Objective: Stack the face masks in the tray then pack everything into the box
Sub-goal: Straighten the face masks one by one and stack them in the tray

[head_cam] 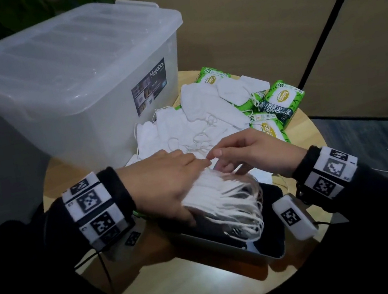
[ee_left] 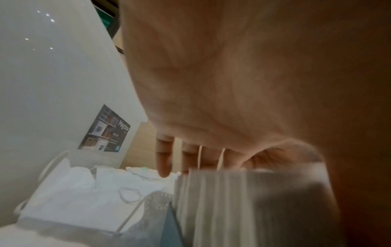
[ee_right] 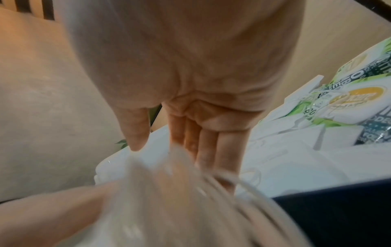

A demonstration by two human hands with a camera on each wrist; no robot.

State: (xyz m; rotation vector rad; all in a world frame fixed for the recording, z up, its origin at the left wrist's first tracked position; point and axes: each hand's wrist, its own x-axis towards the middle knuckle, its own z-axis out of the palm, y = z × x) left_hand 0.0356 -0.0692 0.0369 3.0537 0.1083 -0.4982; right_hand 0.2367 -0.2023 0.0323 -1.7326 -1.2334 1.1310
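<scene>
A: What's nearest?
B: Tray (head_cam: 231,249); above it, left hand (head_cam: 165,180) grips a soft, light mask stack (head_cam: 222,193).
A: Right hand (head_cam: 248,152)?
B: Fingers relaxed, touching the stack. Hold edges, not loops.

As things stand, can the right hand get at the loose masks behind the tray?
Probably yes. The right hand hovers open at the near edge of the loose masks, nothing between them; the left hand holds the mask stack over the tray.

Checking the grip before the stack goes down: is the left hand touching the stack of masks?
Touching. The head view shows the left hand lying on the stack of masks, thumb under its near edge.
</scene>
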